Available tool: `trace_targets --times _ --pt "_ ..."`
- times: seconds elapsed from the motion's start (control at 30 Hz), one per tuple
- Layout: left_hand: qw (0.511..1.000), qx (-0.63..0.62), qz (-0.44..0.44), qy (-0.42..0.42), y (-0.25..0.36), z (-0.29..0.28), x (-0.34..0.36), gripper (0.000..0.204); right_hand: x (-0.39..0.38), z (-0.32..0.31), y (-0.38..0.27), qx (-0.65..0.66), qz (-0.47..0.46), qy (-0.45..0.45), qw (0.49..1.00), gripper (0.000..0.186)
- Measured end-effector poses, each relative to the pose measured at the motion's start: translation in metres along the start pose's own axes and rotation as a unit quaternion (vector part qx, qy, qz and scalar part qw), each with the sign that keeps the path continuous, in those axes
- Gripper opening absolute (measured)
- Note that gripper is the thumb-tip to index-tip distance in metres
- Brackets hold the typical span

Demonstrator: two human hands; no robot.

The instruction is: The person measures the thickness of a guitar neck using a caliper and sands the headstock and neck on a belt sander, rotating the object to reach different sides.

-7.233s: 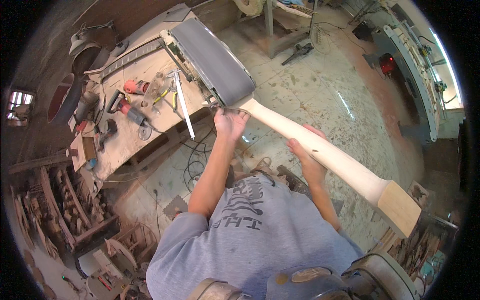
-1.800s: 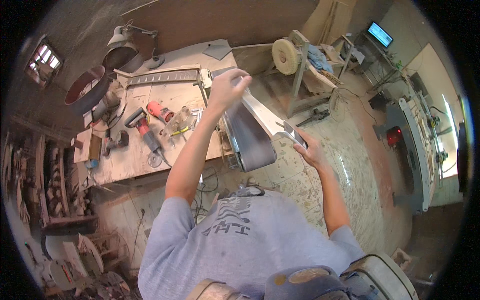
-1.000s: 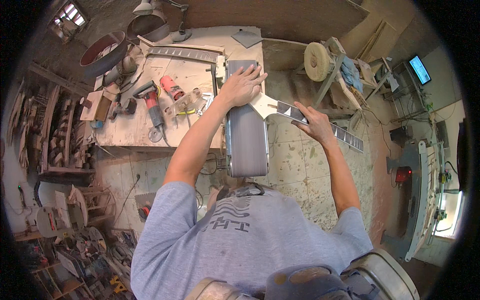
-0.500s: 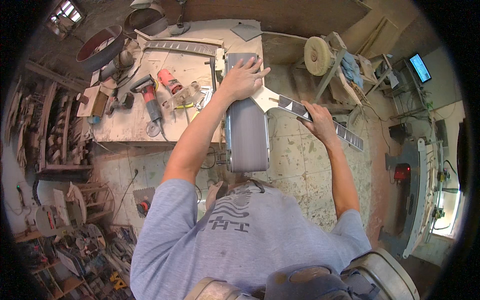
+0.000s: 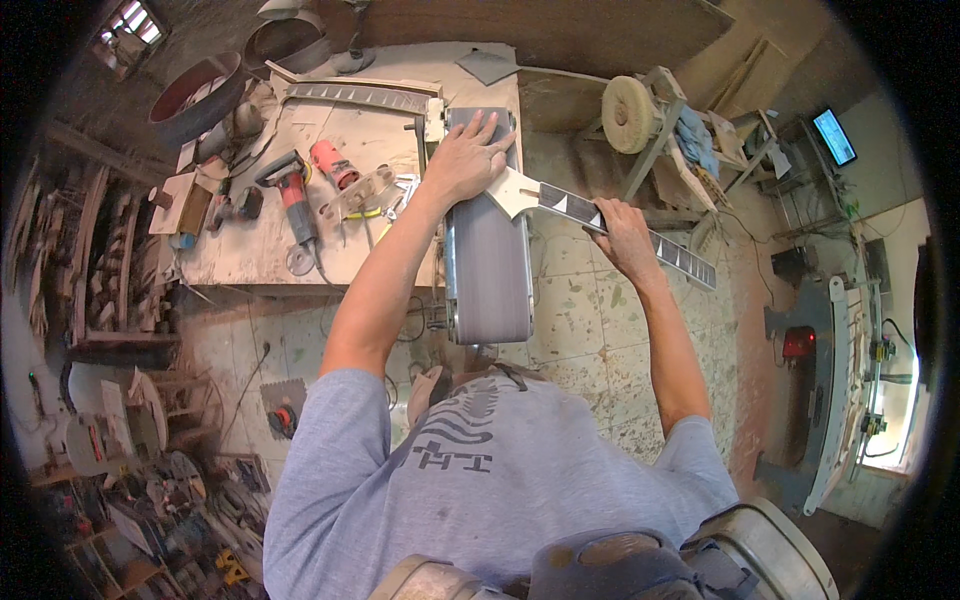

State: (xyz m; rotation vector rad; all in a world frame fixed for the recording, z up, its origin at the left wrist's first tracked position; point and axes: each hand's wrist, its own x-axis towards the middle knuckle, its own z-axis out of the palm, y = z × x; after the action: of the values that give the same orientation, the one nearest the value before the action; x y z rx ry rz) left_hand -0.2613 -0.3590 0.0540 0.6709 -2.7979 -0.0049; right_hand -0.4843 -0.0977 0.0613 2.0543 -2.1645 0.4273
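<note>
Head view: guitar neck (image 5: 573, 206), headstock (image 5: 514, 193) over the sanding belt (image 5: 490, 280).
Judged best: even palm pressure, neck level, skin off the abrasive. Left hand (image 5: 466, 168) spread flat on the headstock, gripping nothing; right hand (image 5: 627, 238) curled round the neck, right of the belt. Neck spans from left palm through right grip.

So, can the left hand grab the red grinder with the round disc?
Probably not without letting go: the left hand is spread over the guitar neck on the sanding belt. The grinder lies uncovered, to its left.
</note>
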Motion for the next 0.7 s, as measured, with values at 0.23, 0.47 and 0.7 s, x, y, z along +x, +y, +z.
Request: trace_targets --times 0.23,0.47,0.7 --pt "0.999 -0.034 -0.028 0.009 0.007 -0.01 -0.011 0.056 0.0 0.002 -0.003 -0.001 -0.002 0.019 1.0 0.053" --pt "0.997 -0.054 -0.049 0.017 0.02 -0.011 -0.011 0.055 0.004 0.001 0.005 -0.012 0.015 0.007 1.0 0.054" --pt "0.996 -0.067 -0.053 0.021 0.023 -0.01 -0.008 0.053 0.006 -0.003 0.011 -0.016 0.012 0.014 1.0 0.055"
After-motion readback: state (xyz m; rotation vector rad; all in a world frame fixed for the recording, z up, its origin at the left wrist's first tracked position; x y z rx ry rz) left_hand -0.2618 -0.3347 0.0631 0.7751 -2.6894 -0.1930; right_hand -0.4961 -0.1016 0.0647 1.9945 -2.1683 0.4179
